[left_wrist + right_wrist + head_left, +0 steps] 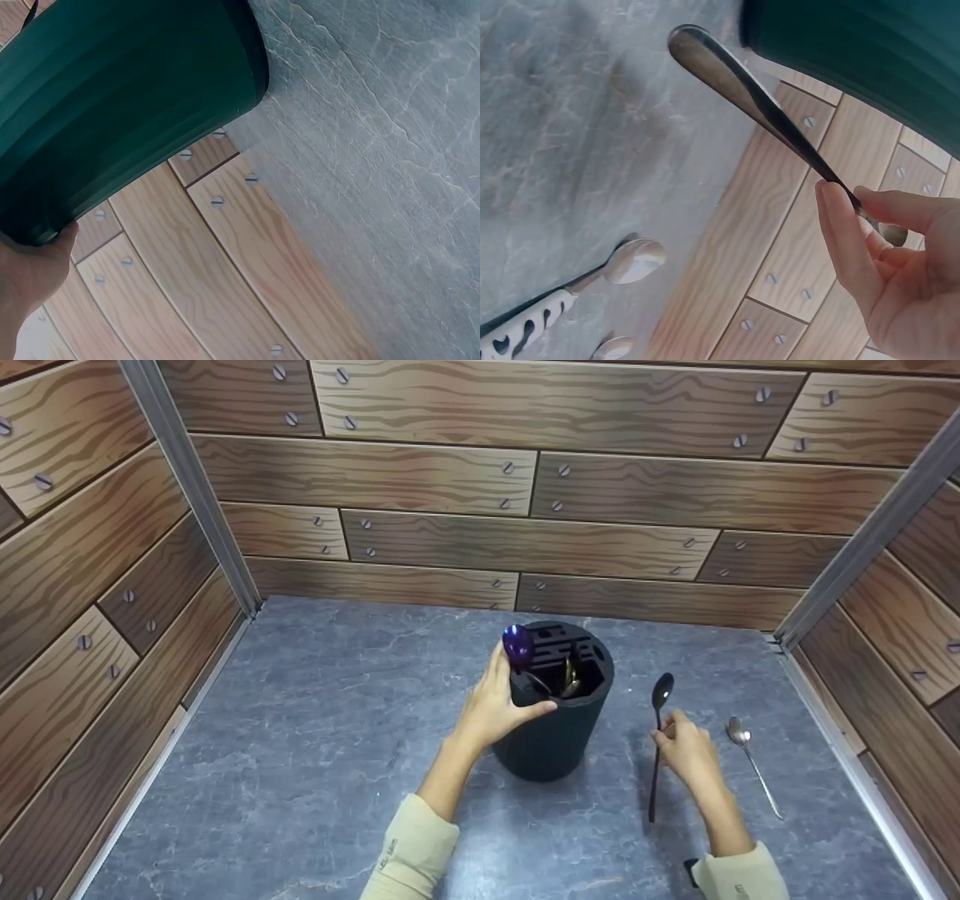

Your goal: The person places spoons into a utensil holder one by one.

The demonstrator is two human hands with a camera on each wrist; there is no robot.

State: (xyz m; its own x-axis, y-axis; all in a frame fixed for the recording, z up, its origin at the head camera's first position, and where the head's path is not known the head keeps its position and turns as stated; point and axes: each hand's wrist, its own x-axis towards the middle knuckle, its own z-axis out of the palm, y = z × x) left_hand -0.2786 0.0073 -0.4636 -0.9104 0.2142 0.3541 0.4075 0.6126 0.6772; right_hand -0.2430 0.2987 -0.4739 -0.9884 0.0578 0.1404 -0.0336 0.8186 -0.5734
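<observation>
A dark cylindrical cutlery holder (551,742) stands upright on the tabletop, with a slotted section and a larger open compartment at its top. My left hand (491,701) grips its upper left side, thumb across the front rim. A shiny purple spoon (517,645) sticks up by the left fingers, and a gold-coloured utensil (570,671) is in the open compartment. To the right of the holder, my right hand (688,750) pinches a long dark spoon (661,694) by its handle, bowl upward. In the right wrist view, its flattened handle end (705,56) points away from the fingers.
A silver spoon (739,731) lies on the grey marbled tabletop (337,750) at the right. The right wrist view shows a spoon with a white-and-black handle (532,326) and part of another spoon (615,347). Wood-patterned walls (435,536) enclose the back and sides.
</observation>
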